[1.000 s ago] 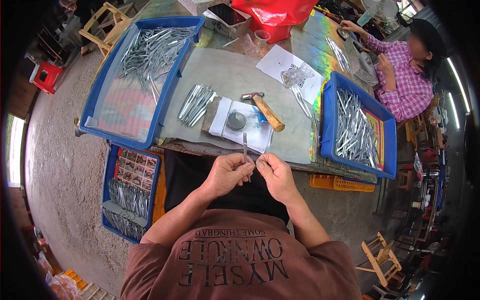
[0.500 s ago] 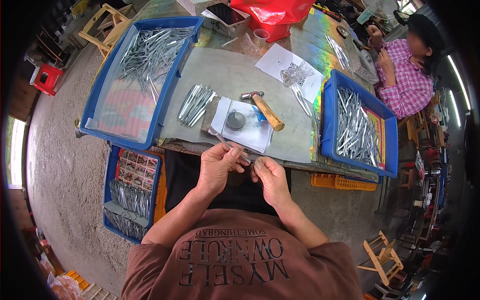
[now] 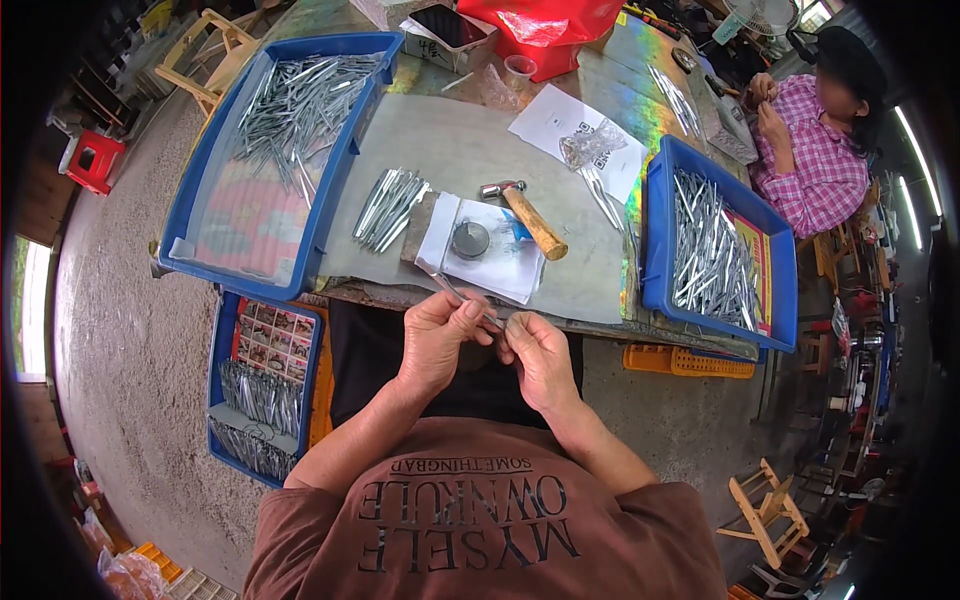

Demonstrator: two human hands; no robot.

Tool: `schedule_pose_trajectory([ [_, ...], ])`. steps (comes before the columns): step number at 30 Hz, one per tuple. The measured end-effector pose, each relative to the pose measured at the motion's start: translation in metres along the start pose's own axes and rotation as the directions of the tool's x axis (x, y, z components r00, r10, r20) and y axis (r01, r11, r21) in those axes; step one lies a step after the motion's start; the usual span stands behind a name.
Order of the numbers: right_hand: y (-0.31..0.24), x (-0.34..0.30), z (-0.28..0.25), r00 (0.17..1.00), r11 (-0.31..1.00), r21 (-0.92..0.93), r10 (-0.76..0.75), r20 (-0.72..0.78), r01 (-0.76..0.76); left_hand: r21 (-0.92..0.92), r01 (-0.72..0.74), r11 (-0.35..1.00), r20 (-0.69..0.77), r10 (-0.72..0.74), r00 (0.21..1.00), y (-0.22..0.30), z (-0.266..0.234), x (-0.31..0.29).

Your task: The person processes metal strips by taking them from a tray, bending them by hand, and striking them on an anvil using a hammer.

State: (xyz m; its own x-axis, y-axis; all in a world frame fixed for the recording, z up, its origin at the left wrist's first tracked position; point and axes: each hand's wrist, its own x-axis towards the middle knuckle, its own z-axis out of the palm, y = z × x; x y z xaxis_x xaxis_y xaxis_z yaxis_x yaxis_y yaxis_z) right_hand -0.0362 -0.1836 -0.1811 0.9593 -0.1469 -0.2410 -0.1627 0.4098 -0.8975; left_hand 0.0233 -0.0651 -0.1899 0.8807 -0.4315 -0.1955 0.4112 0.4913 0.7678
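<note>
My left hand (image 3: 437, 335) is closed around a slim, silver metal piece (image 3: 440, 279) shaped like a tweezer, its far end pointing toward the table edge. Fingertips of my right hand (image 3: 540, 358) pinch its near end, close beside the left fingers, which partly hide it. Just beyond the hands, a dark round metal block (image 3: 470, 239) rests on smudged white paper (image 3: 513, 275). A hammer (image 3: 535, 223) with a wooden handle lies across the paper's right side. Left of the paper is a small bundle of similar metal pieces (image 3: 390, 210).
Blue trays (image 3: 340, 215) (image 3: 655, 240) holding many metal pieces flank the work spot. A lower blue tray (image 3: 213, 400) stands at left. Printed paper (image 3: 545, 115), a red bag (image 3: 545, 30) and a phone (image 3: 447, 25) lie farther back. A co-worker (image 3: 810, 160) sits at far right.
My hands stay nearly in place, with the right fingers shifting slightly against the metal piece. The co-worker's raised hand has come down toward their other hand.
</note>
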Motion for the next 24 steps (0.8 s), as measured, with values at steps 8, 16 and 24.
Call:
schedule_pose_trajectory([
  [8, 0.005, 0.001, 0.003, 0.999, 0.973, 0.229, 0.038, -0.006, -0.035, 0.131, -0.131, 0.983, -0.002, 0.132, 0.991, -0.006, 0.000, -0.002],
  [16, 0.004, 0.010, 0.005, 0.999, 0.976, 0.217, 0.033, -0.027, -0.026, 0.196, -0.179, 0.964, -0.037, 0.190, 0.981, 0.003, 0.007, -0.002],
  [24, 0.003, 0.015, 0.005, 1.000, 0.978, 0.204, 0.024, 0.020, -0.027, 0.055, -0.119, 0.991, -0.079, 0.123, 0.989, 0.007, 0.003, 0.006],
])
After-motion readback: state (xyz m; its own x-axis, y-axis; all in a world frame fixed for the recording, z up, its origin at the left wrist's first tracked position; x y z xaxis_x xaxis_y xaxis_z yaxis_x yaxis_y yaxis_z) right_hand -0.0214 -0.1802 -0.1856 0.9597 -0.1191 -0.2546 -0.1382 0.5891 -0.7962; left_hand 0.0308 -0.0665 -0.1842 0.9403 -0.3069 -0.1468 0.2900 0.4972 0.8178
